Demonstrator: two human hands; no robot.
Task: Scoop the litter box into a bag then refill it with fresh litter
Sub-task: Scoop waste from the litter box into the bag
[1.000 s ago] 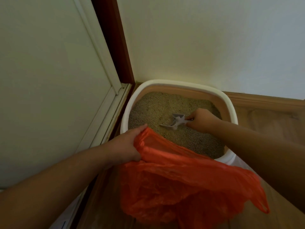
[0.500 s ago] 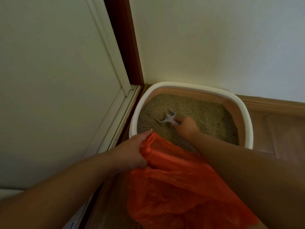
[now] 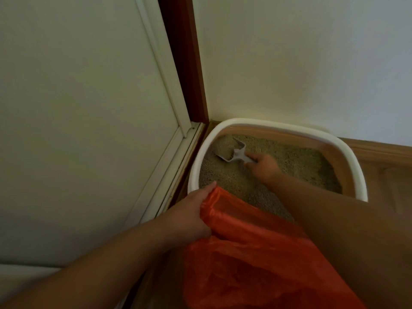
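While pinched: scoop point(image 3: 233, 153) beyond fingers point(image 3: 253, 156).

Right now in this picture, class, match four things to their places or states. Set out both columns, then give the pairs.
Things:
1. scoop
2. orange bag
3. litter box
4. litter

Places or states:
A. gripped at its edge by the left hand
B. fills the box
C. held by the right hand
D. stands in the wall corner

Pairs: 1-C, 2-A, 3-D, 4-B

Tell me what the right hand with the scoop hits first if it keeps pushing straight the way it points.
Probably the litter box's far-left inner wall: the right hand aims the scoop that way through the litter. Depth is uncertain.
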